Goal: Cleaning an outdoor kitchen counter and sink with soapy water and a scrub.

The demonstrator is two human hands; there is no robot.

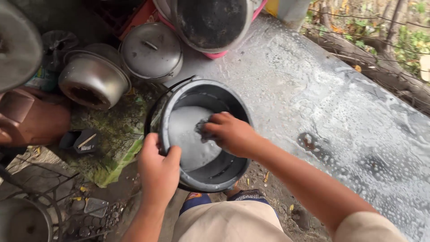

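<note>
Dark grey round metal pot (204,134), tilted, at the near edge of the wet grey concrete surface (340,103), above the person's knees. Left hand (157,166) closed on the pot's near rim. Right hand (229,132) inside the pot, closed on a small dark scrubbing pad (201,129), against the pale soapy bottom.

Possible trouble: pot slipping from the left hand, because of soapy, wet rim; dirty water spilling on the clothes.

Left of the pot: two grey aluminium pots (94,78), one with lid (151,50), on mossy ground. Beyond the pot: a large blackened pan (210,22). Outdoors; branches and leaves right of the surface.
</note>
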